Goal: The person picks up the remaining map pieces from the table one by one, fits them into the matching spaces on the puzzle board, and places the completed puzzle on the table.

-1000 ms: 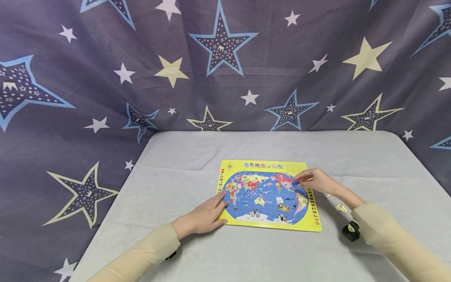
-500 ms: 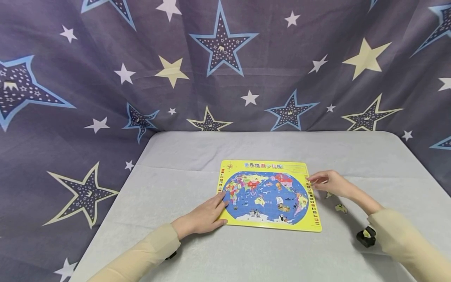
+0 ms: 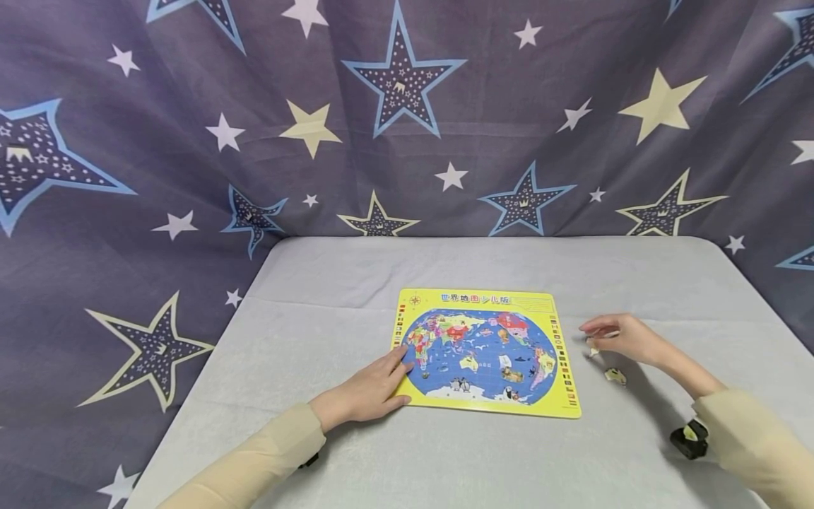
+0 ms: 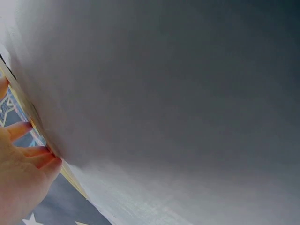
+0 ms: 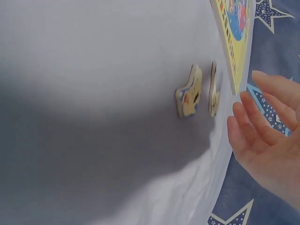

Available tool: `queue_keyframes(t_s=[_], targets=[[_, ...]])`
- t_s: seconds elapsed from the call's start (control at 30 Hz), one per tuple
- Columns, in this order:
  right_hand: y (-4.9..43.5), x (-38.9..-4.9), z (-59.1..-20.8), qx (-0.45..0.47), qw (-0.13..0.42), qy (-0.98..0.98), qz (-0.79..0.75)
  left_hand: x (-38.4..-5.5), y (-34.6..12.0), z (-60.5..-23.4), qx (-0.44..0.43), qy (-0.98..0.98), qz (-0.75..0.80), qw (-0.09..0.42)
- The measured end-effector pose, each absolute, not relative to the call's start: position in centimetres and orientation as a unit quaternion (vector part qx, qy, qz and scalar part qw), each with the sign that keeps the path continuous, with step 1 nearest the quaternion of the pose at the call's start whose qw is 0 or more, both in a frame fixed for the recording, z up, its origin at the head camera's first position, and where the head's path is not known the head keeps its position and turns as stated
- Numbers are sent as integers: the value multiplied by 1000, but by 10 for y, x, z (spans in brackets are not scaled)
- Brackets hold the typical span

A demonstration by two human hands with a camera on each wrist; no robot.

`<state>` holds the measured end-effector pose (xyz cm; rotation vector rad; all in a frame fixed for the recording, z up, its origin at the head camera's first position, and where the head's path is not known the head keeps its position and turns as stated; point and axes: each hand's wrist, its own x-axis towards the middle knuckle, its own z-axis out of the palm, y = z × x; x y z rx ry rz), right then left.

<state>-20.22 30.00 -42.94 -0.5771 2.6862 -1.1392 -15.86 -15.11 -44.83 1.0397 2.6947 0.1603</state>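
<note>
A yellow-bordered world map puzzle board (image 3: 490,410) lies on the table, its blue oval map filled with coloured continents and animals. The left hand (image 3: 372,385) rests on the board's left edge with fingers extended; the left wrist view shows its fingertips (image 4: 52,157) at that edge. To the right of the board, the right hand (image 3: 629,338) hovers with loosely bent fingers and nothing between them. One small puzzle piece (image 3: 593,351) lies just below its fingers, partly hidden by them. A second, pale yellow piece (image 3: 615,376) lies nearer the person. Both pieces appear in the right wrist view, apart from the hand.
A light grey cloth covers the table (image 3: 318,283). Behind it hangs a dark curtain (image 3: 407,177) printed with stars. A black wrist device (image 3: 689,440) sits under the right sleeve.
The right hand has left the upper right of the map and moved right, off the board, to above the loose pieces. The left hand and the board have stayed put.
</note>
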Motion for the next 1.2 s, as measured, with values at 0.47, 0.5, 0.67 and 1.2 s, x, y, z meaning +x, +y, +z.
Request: queue_keyframes(t_s=[0.47, 0.5, 0.67, 1.2], targets=[[310, -199, -435, -168, 82, 913, -362, -159, -151, -449, 359, 924, 53, 121], [311, -199, -435, -167, 84, 914, -359, -159, -151, -449, 359, 924, 53, 121], [311, -198, -435, -164, 80, 920, -347, -159, -152, -449, 361, 923, 54, 120], [311, -204, -445, -148, 81, 924, -344, -159, -151, -449, 351, 926, 53, 130]])
